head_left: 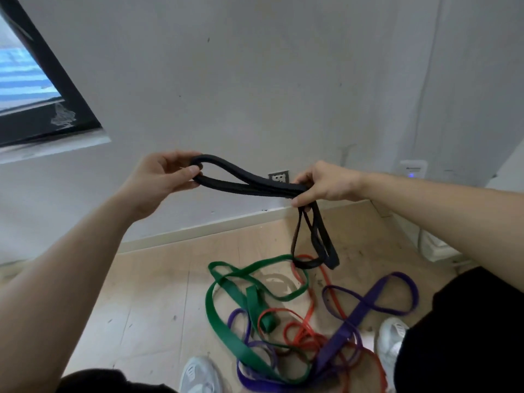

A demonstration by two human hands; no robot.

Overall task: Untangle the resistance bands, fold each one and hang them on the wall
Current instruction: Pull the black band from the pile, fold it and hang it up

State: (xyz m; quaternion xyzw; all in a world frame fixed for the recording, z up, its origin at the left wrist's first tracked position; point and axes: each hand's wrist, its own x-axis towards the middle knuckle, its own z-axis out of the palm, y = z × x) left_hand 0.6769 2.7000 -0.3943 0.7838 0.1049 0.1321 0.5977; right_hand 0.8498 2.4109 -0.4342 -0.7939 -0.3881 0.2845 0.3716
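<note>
A black resistance band is stretched level between my two hands in front of the wall. My left hand pinches its looped end at the left. My right hand grips the gathered strands at the right, and the band's other loops hang down from that hand to just above the floor. On the wooden floor below lies a tangle of bands: a green one, a red one and a purple one, crossing over each other.
A white wall faces me, with a power socket low down and a baseboard. A dark-framed window sits at the upper left. My white shoes stand beside the tangle. A small white device is plugged in at the right.
</note>
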